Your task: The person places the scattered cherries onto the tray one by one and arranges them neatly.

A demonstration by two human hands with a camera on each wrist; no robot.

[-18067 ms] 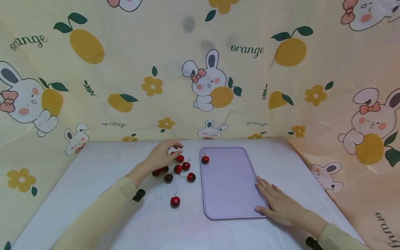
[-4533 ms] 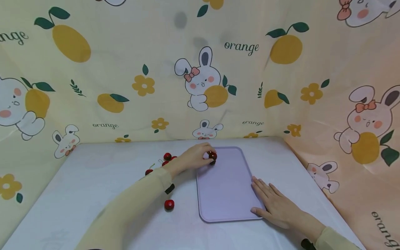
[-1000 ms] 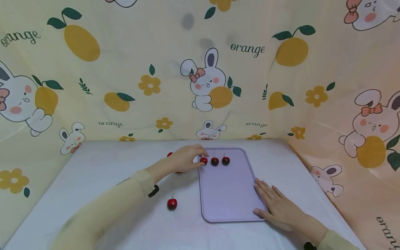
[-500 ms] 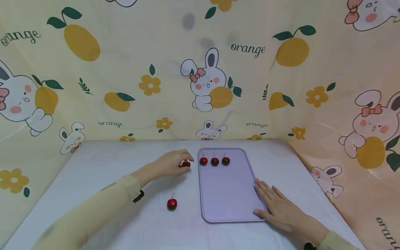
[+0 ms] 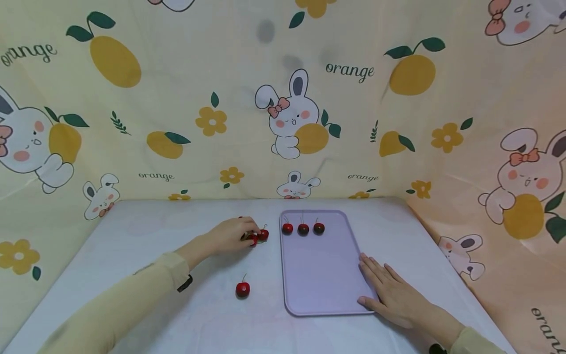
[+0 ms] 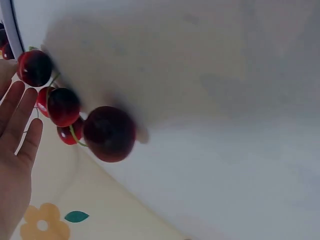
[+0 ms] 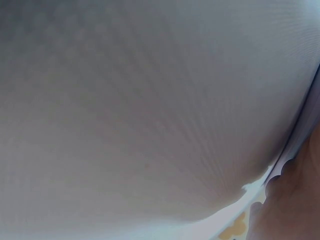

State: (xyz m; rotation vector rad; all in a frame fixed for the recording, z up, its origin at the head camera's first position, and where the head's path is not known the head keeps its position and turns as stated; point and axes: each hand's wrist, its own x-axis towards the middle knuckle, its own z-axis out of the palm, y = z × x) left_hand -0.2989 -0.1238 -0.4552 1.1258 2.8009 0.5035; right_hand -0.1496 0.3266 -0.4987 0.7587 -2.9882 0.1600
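Note:
My left hand (image 5: 248,235) lies on the white table just left of the tray. Its straight fingers (image 6: 20,125) touch a small cluster of red cherries (image 5: 263,235) (image 6: 64,106), and none is gripped. A darker cherry (image 6: 109,133) lies closest to the left wrist camera. Three cherries (image 5: 303,229) stand in a row at the far end of the lilac tray (image 5: 323,275). My right hand (image 5: 376,282) lies flat and open on the tray's near right edge. A pale surface close up fills the right wrist view.
One lone cherry (image 5: 242,289) with its stem up lies on the table near the tray's left side. A cloth backdrop (image 5: 283,108) printed with rabbits and oranges walls the table at the back and on both sides.
My left hand has drawn back leftward from the tray's far left corner to the loose cherries on the table. The row of three cherries and my right hand have stayed still.

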